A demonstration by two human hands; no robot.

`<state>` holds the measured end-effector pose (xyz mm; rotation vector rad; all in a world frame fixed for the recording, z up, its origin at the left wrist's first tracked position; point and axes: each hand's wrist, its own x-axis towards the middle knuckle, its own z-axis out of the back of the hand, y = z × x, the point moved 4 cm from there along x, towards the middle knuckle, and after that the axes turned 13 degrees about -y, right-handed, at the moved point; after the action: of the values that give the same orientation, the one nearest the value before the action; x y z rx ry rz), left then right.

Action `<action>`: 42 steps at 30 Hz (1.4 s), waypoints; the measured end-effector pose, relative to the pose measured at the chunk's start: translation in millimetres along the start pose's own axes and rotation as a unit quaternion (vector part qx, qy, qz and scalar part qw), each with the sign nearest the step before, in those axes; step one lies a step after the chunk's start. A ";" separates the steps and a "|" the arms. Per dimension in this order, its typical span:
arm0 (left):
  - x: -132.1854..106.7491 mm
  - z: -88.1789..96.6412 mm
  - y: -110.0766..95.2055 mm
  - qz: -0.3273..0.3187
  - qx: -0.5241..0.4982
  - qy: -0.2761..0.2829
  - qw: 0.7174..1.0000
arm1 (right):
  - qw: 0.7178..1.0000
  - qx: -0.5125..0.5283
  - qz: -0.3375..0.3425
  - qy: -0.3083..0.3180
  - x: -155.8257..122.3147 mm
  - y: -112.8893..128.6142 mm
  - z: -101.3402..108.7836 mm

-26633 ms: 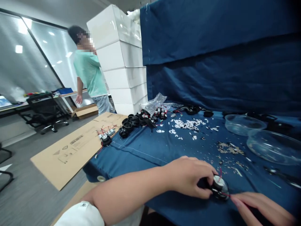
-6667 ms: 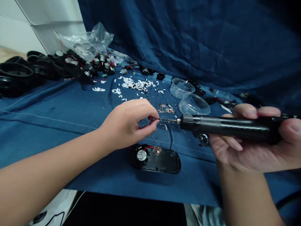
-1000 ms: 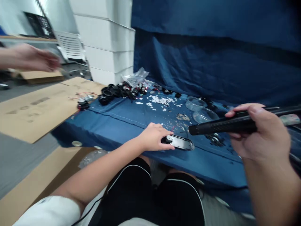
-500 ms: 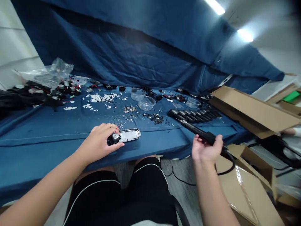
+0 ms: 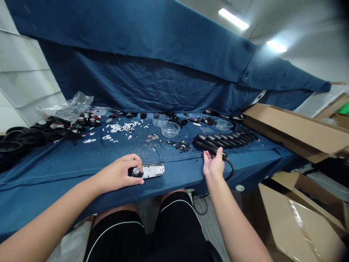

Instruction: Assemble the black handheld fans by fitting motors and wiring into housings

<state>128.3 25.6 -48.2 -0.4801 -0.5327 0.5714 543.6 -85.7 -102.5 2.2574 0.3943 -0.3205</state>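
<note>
— Left hand (image 5: 120,175) at eleven o'clock, thumb and fingers curled snugly round one end of the black casing (image 5: 154,170), by the round motor (image 5: 136,171)!

— And the casing?

— Near twelve, open face up on the blue cloth (image 5: 183,169). No shift there.

— So what's changed?

— The right hand (image 5: 214,166)! Half a second ago it had the screwdriver (image 5: 209,147) up in the air. Now the tool is down at one o'clock, just beside the row of black handles (image 5: 231,139).

— Has it let go?

— Can't tell! Palm up, fingers part curled, at the tool's back end.

— Meaning?

— Tool and casing are well apart, so no driving this instant. I'd call it a pause: one hand steadying the piece, the tool off to the side.
</note>
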 end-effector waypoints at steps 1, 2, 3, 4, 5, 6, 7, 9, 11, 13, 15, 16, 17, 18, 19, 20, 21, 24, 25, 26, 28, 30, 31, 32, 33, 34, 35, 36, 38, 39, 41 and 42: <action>-0.1 -0.7 1.3 -0.001 0.001 0.000 1.000 | 1.000 -0.001 -0.005 0.003 -0.2 -1.6 2.0; -0.5 -1.5 2.6 -0.001 0.002 -0.001 1.000 | 1.000 -0.002 -0.008 0.008 -0.2 -2.0 4.0; -1.0 -2.1 3.7 -0.002 0.003 -0.003 1.000 | 1.000 -0.004 -0.009 0.014 0.2 -1.2 6.0; -1.6 -2.7 4.7 -0.003 0.004 -0.004 1.000 | 1.000 -0.008 -0.008 0.021 0.8 0.6 7.9; -2.0 -3.1 5.4 -0.005 0.004 -0.005 1.000 | 0.999 -0.015 -0.007 0.030 1.4 3.0 9.6; -2.2 -3.3 6.1 -0.006 0.005 -0.005 1.000 | 0.999 -0.028 -0.006 0.042 1.6 5.7 11.1; -2.3 -3.5 6.8 -0.008 0.005 -0.004 1.000 | 0.997 -0.046 -0.007 0.057 0.9 8.2 12.3; -1.8 -3.6 8.2 -0.012 0.003 -0.004 1.000 | 0.990 -0.096 -0.008 0.102 -5.3 11.2 14.2; -1.1 -3.6 9.4 -0.016 0.002 -0.005 1.000 | 0.975 -0.151 0.005 0.166 -20.8 10.9 15.4; -0.8 -3.9 9.7 -0.020 0.001 -0.008 1.000 | 0.946 -0.208 0.035 0.248 -47.0 6.4 14.5; -0.9 -4.4 8.6 -0.024 0.000 -0.011 1.000 | 0.895 -0.270 0.075 0.348 -82.2 -2.5 10.2; -1.1 -4.7 7.5 -0.026 0.001 -0.012 1.000 | 0.859 -0.303 0.098 0.402 -101.7 -8.3 6.7; -1.3 -5.0 6.2 -0.027 0.002 -0.014 1.000 | 0.817 -0.333 0.122 0.455 -121.3 -14.6 2.4; -1.6 -5.1 4.9 -0.028 0.005 -0.016 0.999 | 0.772 -0.358 0.147 0.505 -140.2 -21.2 -2.6; -1.9 -5.2 3.7 -0.029 0.008 -0.017 0.999 | 0.726 -0.376 0.170 0.550 -157.6 -28.0 -8.0; -2.3 -5.2 2.7 -0.029 0.014 -0.018 0.999 | 0.681 -0.391 0.191 0.589 -172.9 -35.0 -13.6; -2.9 -4.9 2.2 -0.029 0.020 -0.020 0.999 | 0.638 -0.404 0.208 0.622 -185.7 -42.2 -19.3; -7.0 -1.8 3.7 -0.028 0.040 -0.026 0.998 | 0.528 -0.434 0.245 0.688 -209.4 -60.8 -35.7; -9.3 0.5 5.0 -0.027 0.046 -0.031 0.998 | 0.497 -0.442 0.253 0.702 -213.1 -64.7 -40.5; -12.0 3.8 6.6 -0.026 0.051 -0.040 0.998 | 0.471 -0.448 0.260 0.714 -215.3 -66.8 -45.0; -17.0 13.7 10.2 -0.023 0.059 -0.069 0.996 | 0.432 -0.456 0.268 0.730 -216.0 -65.7 -53.3; -18.1 27.8 13.0 -0.023 0.064 -0.113 0.991 | 0.417 -0.458 0.274 0.736 -213.9 -59.2 -62.5; -15.9 36.0 13.7 -0.023 0.064 -0.140 0.988 | 0.419 -0.458 0.276 0.734 -212.3 -55.3 -68.4; -11.4 44.2 13.9 -0.020 0.061 -0.171 0.983 | 0.430 -0.457 0.279 0.727 -210.3 -51.9 -75.7; -4.8 52.7 13.7 -0.012 0.050 -0.215 0.975 | 0.447 -0.455 0.284 0.716 -207.9 -49.5 -84.4; 3.2 61.0 13.3 0.000 0.034 -0.274 0.961 | 0.471 -0.452 0.290 0.700 -205.1 -48.8 -94.2; 11.9 67.8 12.9 0.015 0.014 -0.341 0.940 | 0.500 -0.446 0.295 0.681 -201.9 -50.2 -104.8; 20.1 72.5 12.7 0.030 -0.005 -0.411 0.911 | 0.530 -0.438 0.299 0.662 -198.5 -53.8 -115.1; 32.8 73.3 12.8 0.046 -0.023 -0.529 0.847 | 0.593 -0.412 0.298 0.625 -192.5 -66.8 -131.7; 36.6 70.1 13.6 0.046 -0.016 -0.567 0.822 | 0.622 -0.395 0.294 0.608 -190.5 -75.4 -136.6; 39.7 59.3 19.0 0.045 0.000 -0.582 0.812 | 0.678 -0.361 0.278 0.577 -188.5 -93.4 -138.4; 38.8 53.4 23.2 0.046 0.008 -0.567 0.822 | 0.703 -0.344 0.267 0.562 -187.8 -101.8 -135.8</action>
<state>115.9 81.2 -7.6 -0.0906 -1.6533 0.9376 346.0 47.9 -18.0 1.4342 0.3350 1.3657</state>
